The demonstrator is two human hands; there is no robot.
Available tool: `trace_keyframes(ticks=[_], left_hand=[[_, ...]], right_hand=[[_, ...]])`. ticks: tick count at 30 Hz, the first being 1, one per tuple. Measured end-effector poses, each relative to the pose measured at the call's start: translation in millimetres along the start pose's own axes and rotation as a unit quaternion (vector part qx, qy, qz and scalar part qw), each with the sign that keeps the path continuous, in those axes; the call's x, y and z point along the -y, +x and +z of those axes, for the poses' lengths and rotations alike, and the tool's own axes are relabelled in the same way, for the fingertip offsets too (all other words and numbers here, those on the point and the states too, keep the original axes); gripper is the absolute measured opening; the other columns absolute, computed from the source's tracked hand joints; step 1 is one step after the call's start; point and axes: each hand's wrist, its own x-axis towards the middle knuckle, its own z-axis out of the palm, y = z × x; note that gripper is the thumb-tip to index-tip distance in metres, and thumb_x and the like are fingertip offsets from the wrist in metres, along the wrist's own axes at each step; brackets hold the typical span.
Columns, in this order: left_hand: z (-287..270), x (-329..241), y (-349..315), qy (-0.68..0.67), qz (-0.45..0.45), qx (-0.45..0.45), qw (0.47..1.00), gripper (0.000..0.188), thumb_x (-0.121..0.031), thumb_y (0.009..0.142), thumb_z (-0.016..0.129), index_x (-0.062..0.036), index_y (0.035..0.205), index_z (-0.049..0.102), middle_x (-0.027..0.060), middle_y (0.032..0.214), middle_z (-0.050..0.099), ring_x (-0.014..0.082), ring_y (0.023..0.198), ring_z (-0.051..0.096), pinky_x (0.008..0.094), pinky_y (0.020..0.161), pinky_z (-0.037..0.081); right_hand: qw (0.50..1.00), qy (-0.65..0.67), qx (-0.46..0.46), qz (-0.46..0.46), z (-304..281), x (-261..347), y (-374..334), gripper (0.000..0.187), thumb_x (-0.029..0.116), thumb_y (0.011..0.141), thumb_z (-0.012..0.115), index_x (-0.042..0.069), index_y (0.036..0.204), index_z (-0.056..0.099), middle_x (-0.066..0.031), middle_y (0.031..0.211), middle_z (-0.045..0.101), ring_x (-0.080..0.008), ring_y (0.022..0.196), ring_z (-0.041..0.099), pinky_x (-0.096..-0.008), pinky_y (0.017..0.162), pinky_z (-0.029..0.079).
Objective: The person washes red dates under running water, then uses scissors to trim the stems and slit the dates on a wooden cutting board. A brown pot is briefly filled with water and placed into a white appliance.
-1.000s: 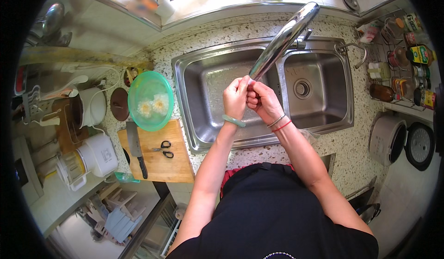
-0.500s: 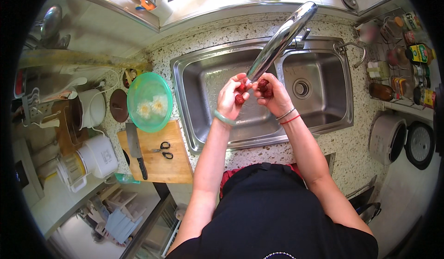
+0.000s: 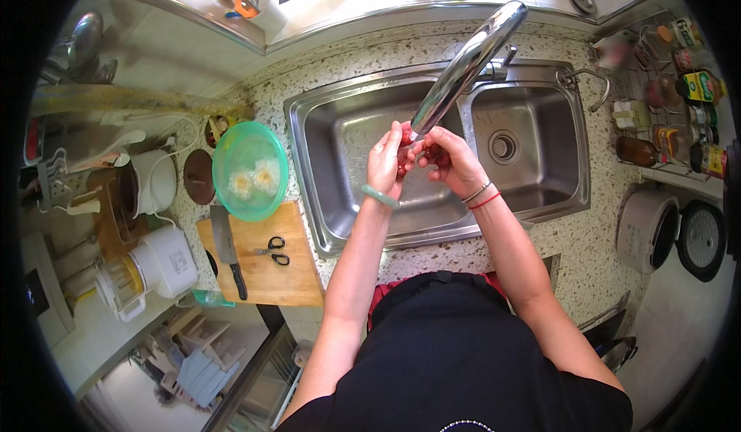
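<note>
Over the larger basin of a steel sink (image 3: 332,193), both of my hands are close together beneath the tip of the chrome faucet (image 3: 467,73). My left hand (image 3: 384,163) is closed around small wrinkled red dates (image 3: 405,138), with bits of red showing between its fingers. More dark red dates (image 3: 438,156) sit in the curled fingers of my right hand (image 3: 460,163). The fingertips of the two hands meet or nearly meet just under the spout. How many dates each hand holds is partly hidden by the fingers.
Left of the sink, a green plastic bowl (image 3: 222,154) holds pale frilly clumps. Below it a wooden cutting board (image 3: 297,285) carries a knife (image 3: 224,243) and scissors (image 3: 275,251). On the right are a rack of jars (image 3: 664,96) and a rice cooker (image 3: 641,231) with its lid up.
My left hand has turned inward and its fingers have closed more over the dates, which show less now. My right fingers have shifted slightly, still holding theirs.
</note>
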Motion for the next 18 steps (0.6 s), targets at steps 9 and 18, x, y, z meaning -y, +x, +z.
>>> trace_keyframes(ticks=[9, 18], left_hand=[[9, 6, -1, 0.132, 0.088, -0.03, 0.987, 0.044, -0.039, 0.099, 0.043, -0.0014, 0.109, 0.062, 0.0013, 0.065, 0.057, 0.0055, 0.05, 0.047, 0.0223, 0.041, 0.037], [11, 25, -11, 0.45, 0.434, -0.116, 0.772, 0.022, -0.019, 0.095, 0.052, -0.0006, 0.102, 0.061, 0.0126, 0.08, 0.053, 0.0217, 0.066, 0.055, 0.034, 0.059, 0.045]], right_hand=[[0.94, -0.221, -0.048, -0.255, 9, -33, 19, 0.015, 0.012, 0.092, 0.059, 0.003, 0.104, 0.057, 0.0007, 0.071, 0.056, -0.0045, 0.058, 0.051, -0.0199, 0.047, 0.042], [0.964, -0.095, -0.133, -0.211, 14, -46, 24, 0.02, 0.021, 0.094, 0.055, 0.003, 0.087, 0.063, 0.0013, 0.074, 0.059, -0.0045, 0.063, 0.049, -0.0223, 0.053, 0.041]])
